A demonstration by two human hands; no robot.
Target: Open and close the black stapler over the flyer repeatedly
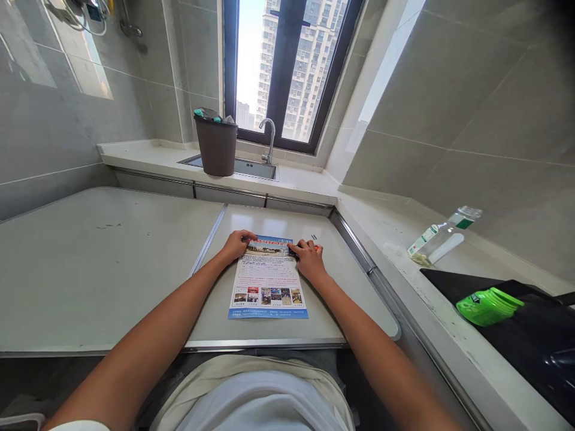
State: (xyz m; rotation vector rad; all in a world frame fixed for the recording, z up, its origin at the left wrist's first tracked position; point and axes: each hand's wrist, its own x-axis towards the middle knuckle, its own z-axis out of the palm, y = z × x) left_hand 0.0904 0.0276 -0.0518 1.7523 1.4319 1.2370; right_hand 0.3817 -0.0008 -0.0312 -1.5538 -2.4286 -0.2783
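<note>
A flyer (269,275) is laid flat on a white table (112,269), its upper corners attended by two bare hands. The top left corner is covered by the fingers of the left hand (238,244); whether the paper is pinched there or merely pressed cannot be told. A small black object (293,253) is grasped in the right hand (309,258) at the top right corner, its form mostly hidden by the fingers, with a touch of orange-red shown beside them. The flyer is topped by red lettering and edged below with a blue band. Beyond the table, part of a sink (256,169) is screened by a brown bin (216,146), with a faucet (269,140) set beneath the window (291,66). At right, a clear bottle (442,238) is seen on the counter (386,218), near a bright green packet (489,306).
</note>
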